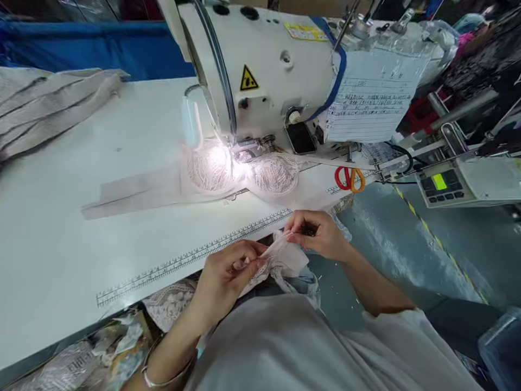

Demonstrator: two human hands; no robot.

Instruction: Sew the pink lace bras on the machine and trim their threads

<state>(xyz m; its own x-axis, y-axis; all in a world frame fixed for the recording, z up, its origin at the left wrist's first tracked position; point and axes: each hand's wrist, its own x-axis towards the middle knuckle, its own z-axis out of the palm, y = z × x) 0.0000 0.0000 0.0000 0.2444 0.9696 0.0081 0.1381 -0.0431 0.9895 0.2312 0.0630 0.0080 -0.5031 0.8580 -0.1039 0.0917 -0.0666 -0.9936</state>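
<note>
Left hand (228, 274), right hand (319, 234) pinching pale lace (279, 254); ruler-marked white tabletop (134, 247), blue-grey floor (382, 239)

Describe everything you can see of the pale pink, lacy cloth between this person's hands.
The pale pink, lacy cloth looks thin and soft, with a patterned part near the person's bare left hand and a plainer part to its right. That hand and the bare right hand pinch its upper edge, which runs nearly straight between them. Below, it falls in loose folds above the lap, beside the near edge of the smooth white tabletop. Fingers and folds hide its full shape.
</note>
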